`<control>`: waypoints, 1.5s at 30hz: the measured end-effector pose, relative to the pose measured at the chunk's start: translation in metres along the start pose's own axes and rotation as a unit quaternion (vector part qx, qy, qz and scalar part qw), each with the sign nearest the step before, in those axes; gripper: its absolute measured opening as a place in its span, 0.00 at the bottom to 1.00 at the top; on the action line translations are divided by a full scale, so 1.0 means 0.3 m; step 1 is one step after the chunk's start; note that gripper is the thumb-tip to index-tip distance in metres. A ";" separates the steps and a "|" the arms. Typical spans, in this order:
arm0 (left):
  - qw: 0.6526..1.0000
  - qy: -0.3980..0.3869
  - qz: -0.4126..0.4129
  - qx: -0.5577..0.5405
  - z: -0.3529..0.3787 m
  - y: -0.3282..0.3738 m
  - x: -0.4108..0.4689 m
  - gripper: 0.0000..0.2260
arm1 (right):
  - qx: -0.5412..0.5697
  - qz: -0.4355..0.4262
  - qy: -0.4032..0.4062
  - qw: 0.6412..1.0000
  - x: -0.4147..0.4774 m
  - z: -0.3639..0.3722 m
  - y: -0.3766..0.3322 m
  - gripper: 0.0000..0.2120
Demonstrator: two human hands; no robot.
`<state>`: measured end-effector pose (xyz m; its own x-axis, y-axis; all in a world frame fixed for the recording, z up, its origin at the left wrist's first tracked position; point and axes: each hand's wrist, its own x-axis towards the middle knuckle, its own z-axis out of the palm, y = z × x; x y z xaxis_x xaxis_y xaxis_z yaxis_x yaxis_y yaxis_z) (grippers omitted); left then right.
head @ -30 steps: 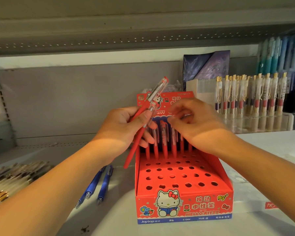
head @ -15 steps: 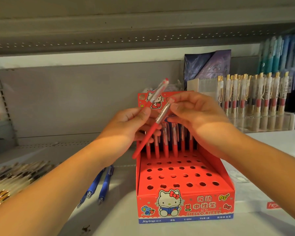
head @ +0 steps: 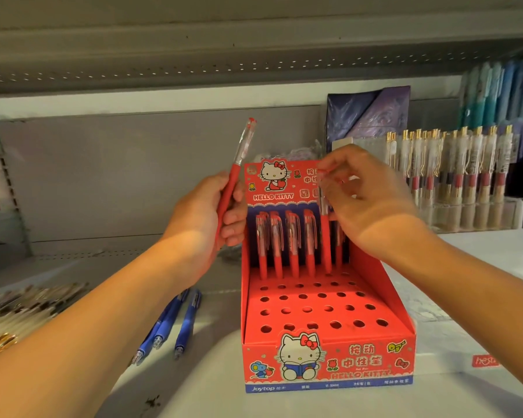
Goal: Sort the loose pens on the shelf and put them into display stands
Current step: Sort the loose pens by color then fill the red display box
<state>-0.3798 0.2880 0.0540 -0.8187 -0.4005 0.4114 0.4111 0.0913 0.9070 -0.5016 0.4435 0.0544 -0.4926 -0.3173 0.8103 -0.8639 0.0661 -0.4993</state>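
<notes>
Status: early days, only the back row is started. Red cardboard Hello Kitty display stand (head: 360, 357) sits on the white shelf (head: 218, 387); its stepped top is punched with rows of holes. Four upright red pens (head: 293, 236) with clear caps fill the left slots of the back row. One more shows partly behind my right hand at the far end of that row; can't tell if it's seated.

Right hand (head: 372, 200): thumb and fingertips pinch the cap end of a red pen with a clear cap (head: 325, 236), other fingers loosely curled. The pen is upright, tip down at the fifth slot, just beside the fourth standing pen. Its cap rides higher than the neighbours, so I judge it not seated yet. Whether the tip has entered the hole, I can't tell.

Left hand (head: 212, 212): fingers wrapped round the barrel of a second red pen (head: 235, 173), cap up, slightly tilted, just beside the stand's left edge. Next in the queue, I'd say.

Left to do:
- All four front rows of holes are empty.
- Blue pens (head: 169, 321) lie loose on the shelf left of the stand. Wrong colour for this box, so presumably they go elsewhere.
- Blurred heap of mixed pens (head: 21, 303) at the far left edge looks unsorted.

Clear stand of gold-clipped pens (head: 453, 176) to the right looks stocked.
</notes>
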 end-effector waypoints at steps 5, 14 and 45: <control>0.998 0.017 0.053 0.022 -0.008 -0.012 0.003 0.14 | -0.054 0.010 -0.027 0.998 -0.006 -0.004 0.003 0.15; 0.991 -0.010 0.076 0.109 -0.008 -0.051 0.007 0.09 | -0.037 0.050 -0.019 0.998 -0.001 -0.008 0.000 0.13; 0.975 -0.153 0.056 0.151 0.007 -0.049 -0.037 0.07 | 0.325 0.047 -0.049 0.943 -0.033 0.004 -0.075 0.13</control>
<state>-0.3777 0.2930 0.0363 -0.8751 -0.0866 0.4762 0.4069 0.4011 0.8207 -0.4772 0.4441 0.0573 -0.5232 -0.4276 0.7372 -0.5542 -0.4864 -0.6755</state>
